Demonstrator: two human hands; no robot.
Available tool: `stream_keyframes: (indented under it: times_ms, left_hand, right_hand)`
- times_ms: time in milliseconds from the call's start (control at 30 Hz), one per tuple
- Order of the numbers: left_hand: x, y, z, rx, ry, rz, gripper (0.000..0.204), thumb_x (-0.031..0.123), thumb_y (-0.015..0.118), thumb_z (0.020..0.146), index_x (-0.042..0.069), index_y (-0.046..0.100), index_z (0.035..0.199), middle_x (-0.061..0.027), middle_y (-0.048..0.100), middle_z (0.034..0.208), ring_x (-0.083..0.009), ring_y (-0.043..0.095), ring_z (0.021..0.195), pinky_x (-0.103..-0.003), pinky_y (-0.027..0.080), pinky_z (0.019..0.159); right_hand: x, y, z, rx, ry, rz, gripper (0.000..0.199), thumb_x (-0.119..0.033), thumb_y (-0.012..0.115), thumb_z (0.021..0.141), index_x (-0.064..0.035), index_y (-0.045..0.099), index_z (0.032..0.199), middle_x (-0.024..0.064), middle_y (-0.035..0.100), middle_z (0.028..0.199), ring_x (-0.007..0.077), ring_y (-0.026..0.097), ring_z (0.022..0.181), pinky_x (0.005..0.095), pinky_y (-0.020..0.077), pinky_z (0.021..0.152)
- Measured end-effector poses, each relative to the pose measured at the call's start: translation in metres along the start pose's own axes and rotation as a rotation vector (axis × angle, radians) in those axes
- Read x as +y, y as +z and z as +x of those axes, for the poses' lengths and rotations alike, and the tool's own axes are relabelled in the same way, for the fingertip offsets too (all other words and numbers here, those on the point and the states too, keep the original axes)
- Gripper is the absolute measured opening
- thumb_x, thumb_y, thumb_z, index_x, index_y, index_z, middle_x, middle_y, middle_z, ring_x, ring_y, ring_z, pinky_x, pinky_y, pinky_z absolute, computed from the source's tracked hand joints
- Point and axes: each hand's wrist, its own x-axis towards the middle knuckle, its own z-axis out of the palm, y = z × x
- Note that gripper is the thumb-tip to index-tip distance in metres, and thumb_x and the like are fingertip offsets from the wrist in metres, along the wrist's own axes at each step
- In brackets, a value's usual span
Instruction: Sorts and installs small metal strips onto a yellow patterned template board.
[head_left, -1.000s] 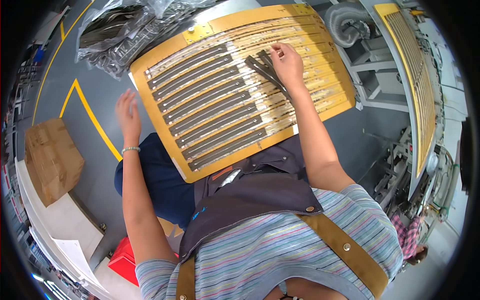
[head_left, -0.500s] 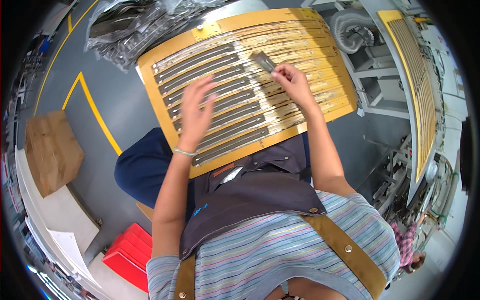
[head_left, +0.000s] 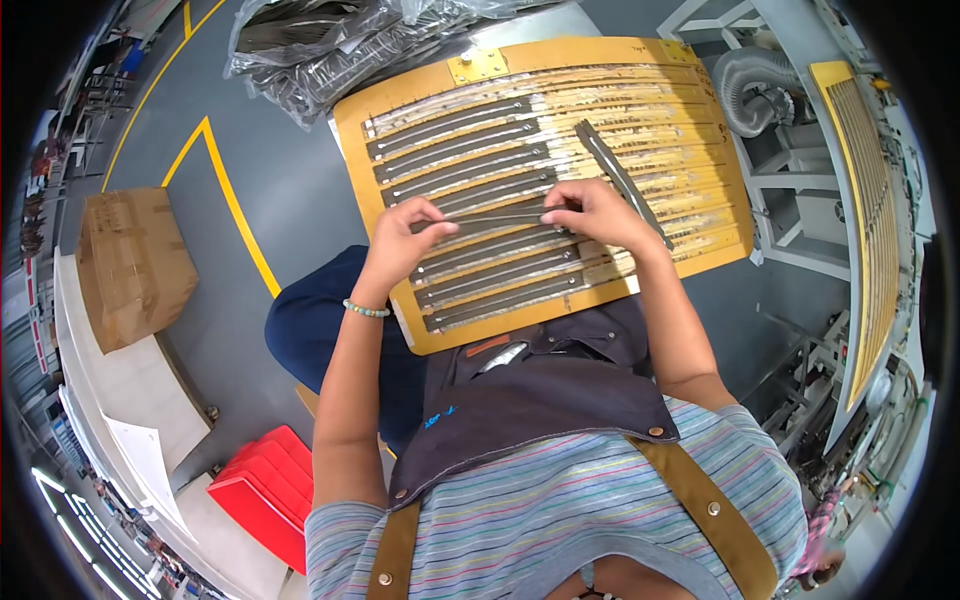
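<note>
Lights [head_left: 48,480] are glowing at lower left, shadow is dimming the board [head_left: 410,90] toward upper right, and fisheye distortion is bending edges.

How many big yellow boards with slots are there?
2. One yellow board is beneath the left hand and right hand; a second board is at the far right. Others could be hidden.

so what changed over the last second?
Left hand: moved right from off the yellow board's left edge to over it; now pinches one end of a dark strip. Right hand: shifted left and toward the body relative to the board; pinches the strip nearer its other end. Unchanged: laid strips on the board's left half, cardboard box.
</note>
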Motion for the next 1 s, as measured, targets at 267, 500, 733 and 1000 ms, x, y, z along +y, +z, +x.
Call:
stream_keyframes:
  times_ms: [267,500,733,1000]
  left_hand:
    - [-0.05,-0.066,0.079,0.473,-0.037,-0.219,0.015,0.011,0.076,0.092,-0.001,0.073,0.1,-0.0012,0.073,0.08,-0.0055,0.059,0.064,-0.022,0.047,0.057]
    - [-0.052,-0.071,0.142,0.721,-0.261,0.378,0.018,0.02,0.079,0.087,0.005,0.076,0.096,-0.0054,0.076,0.081,-0.0169,0.072,0.071,-0.032,0.057,0.069]
    - [-0.047,-0.071,0.14,0.784,-0.316,0.5,0.019,0.023,0.079,0.084,0.009,0.072,0.094,-0.0045,0.076,0.082,-0.0248,0.074,0.074,-0.039,0.057,0.071]
    - [-0.049,-0.074,0.145,0.738,-0.333,0.506,0.022,0.023,0.08,0.083,0.006,0.07,0.094,-0.01,0.075,0.096,-0.0273,0.073,0.087,-0.04,0.056,0.077]
  right_hand:
    - [0.003,-0.037,0.099,0.154,0.015,0.078,0.016,-0.022,0.074,0.095,-0.0064,0.07,0.094,-0.0056,0.063,0.077,0.0036,0.053,0.067,0.0221,0.0439,0.061]
    - [0.02,-0.075,0.204,0.202,0.108,0.048,0.02,-0.026,0.079,0.091,-0.0079,0.07,0.094,-0.0021,0.067,0.077,0.0044,0.06,0.066,0.0207,0.0414,0.052]
    - [0.018,-0.071,0.21,0.189,0.137,0.048,0.022,-0.027,0.08,0.089,-0.0085,0.069,0.091,-0.0009,0.07,0.076,0.0049,0.061,0.065,0.0212,0.0422,0.049]
    - [0.02,-0.066,0.21,0.234,0.147,0.022,0.02,-0.028,0.08,0.09,-0.0117,0.069,0.093,-0.0043,0.068,0.076,0.0024,0.055,0.061,0.0192,0.0377,0.046]
